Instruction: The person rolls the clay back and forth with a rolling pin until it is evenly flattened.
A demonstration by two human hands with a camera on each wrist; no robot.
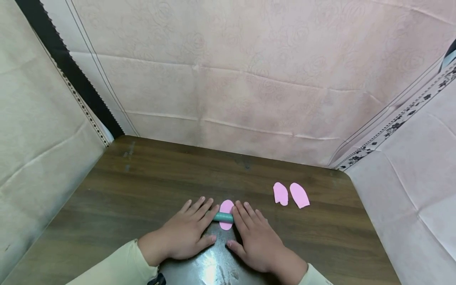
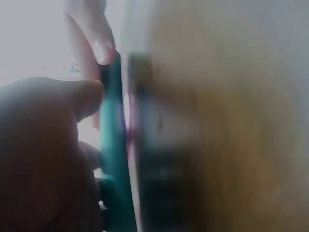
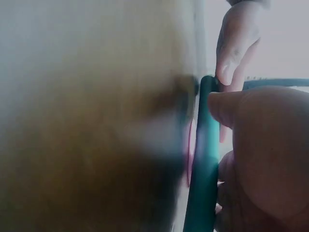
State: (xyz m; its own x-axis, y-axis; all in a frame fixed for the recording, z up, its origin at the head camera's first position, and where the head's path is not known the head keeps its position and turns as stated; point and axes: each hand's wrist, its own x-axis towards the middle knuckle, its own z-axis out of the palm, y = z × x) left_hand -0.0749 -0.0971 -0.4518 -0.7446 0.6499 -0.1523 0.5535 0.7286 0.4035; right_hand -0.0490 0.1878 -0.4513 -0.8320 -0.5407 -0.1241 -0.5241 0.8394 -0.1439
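Note:
A green rolling rod (image 1: pixel 224 217) lies crosswise over a flat pink oval piece (image 1: pixel 227 205), whose two rounded ends show above and below it. My left hand (image 1: pixel 187 233) rests palm down on the rod's left part, fingers straight. On its right part lies my right hand (image 1: pixel 255 239), also flat with fingers extended, so both rod ends are covered in the head view. Each wrist view shows the rod (image 2: pixel 113 140) along the fingers; the right wrist view has its rounded tip and the rod's length (image 3: pixel 205 154) beside the thumb. The pink edge (image 3: pixel 190 154) shows thinly there.
Two more flat pink pieces (image 1: pixel 299 195), one with a notched lower edge (image 1: pixel 281 194), lie on the brown wooden table (image 1: pixel 160 170) to the right. A glossy dark patch (image 1: pixel 199 273) is under the hands. Pale patterned cloth (image 1: pixel 231 79) hangs around the table's sides and back.

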